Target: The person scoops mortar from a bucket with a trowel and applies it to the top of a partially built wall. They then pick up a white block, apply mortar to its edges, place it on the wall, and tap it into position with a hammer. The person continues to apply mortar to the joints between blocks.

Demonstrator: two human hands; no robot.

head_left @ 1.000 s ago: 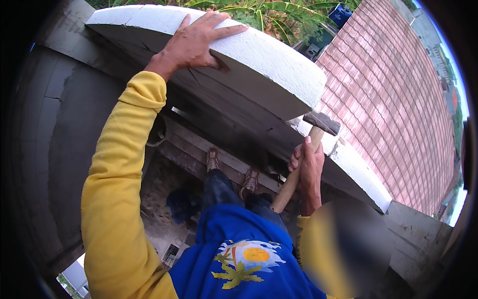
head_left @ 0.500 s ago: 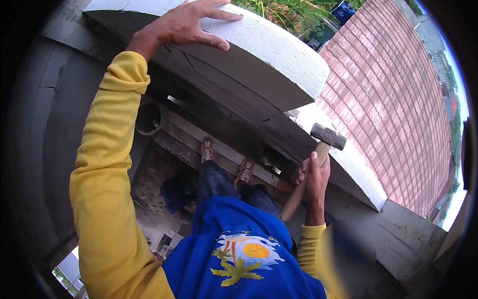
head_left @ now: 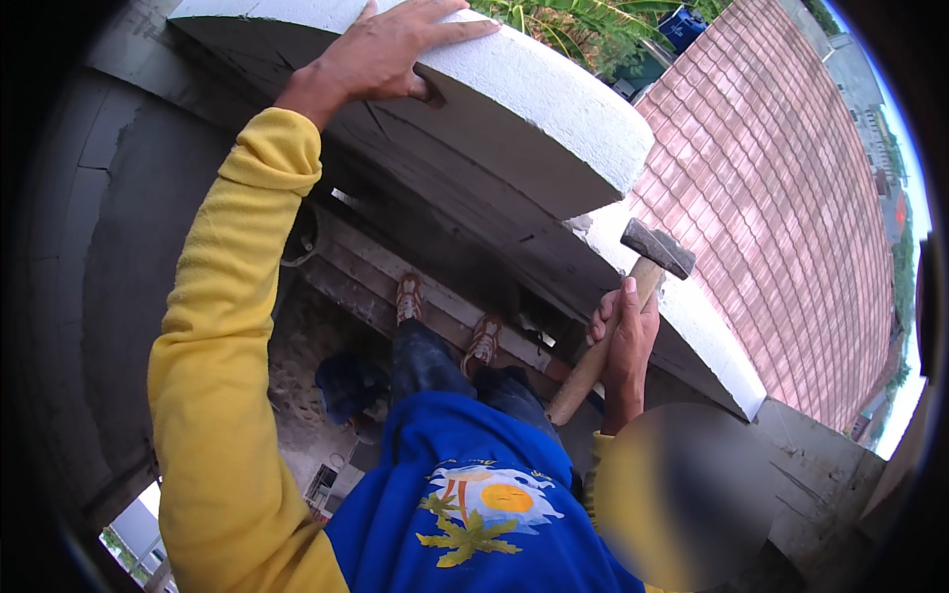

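Observation:
My left hand [head_left: 390, 54] lies on the upper edge of a thick white block [head_left: 554, 109]. Its fingers stretch across the rough top, and the thumb bends down against the near face. The block sits on a lower pale wall course [head_left: 707, 331], which runs on to the right. My right hand [head_left: 630, 341] is wrapped round the wooden handle of a hammer [head_left: 593, 371]. The dark steel head points up and away, close by the wall's edge, just right of the block's end. My right forearm is partly covered by a blurred patch.
Beyond the wall slopes a reddish tiled roof [head_left: 771, 198], with green plants [head_left: 593, 30] at its left. Below, my shoes stand on wooden planks [head_left: 371, 262]. A bucket [head_left: 301, 237] rests left of them, partly behind my sleeve. Grey wall [head_left: 138, 198] rises at the left.
My left hand has slid a little right along the block, and its thumb has bent in. The hammer has shifted slightly right, its handle end rising a little, still in my right hand.

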